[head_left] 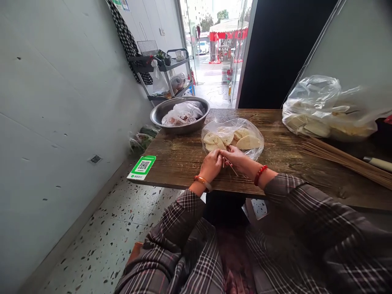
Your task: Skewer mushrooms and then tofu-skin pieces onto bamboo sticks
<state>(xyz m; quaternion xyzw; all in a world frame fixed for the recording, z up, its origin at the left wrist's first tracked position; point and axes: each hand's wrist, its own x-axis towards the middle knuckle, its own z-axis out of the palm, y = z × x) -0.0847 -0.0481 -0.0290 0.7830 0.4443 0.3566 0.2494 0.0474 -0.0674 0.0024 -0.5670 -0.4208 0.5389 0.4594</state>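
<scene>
My left hand (211, 165) and my right hand (238, 158) meet at the front part of the wooden table (174, 163). Both have their fingers closed around thin wooden skewers (232, 168), which stick out above and below the fingers. Just beyond the hands lies an open clear plastic bag (228, 125) with pale, round, flat slices (248, 142) in it. Some fingertips are hidden, and whether a slice is between them is too small to tell.
A metal bowl (157, 118) holding plastic bags stands at the table's back left corner. A QR-code card (143, 167) lies front left. On the right are a large filled plastic bag (318, 110), a skewer bundle (339, 159) and a light handle (379, 163).
</scene>
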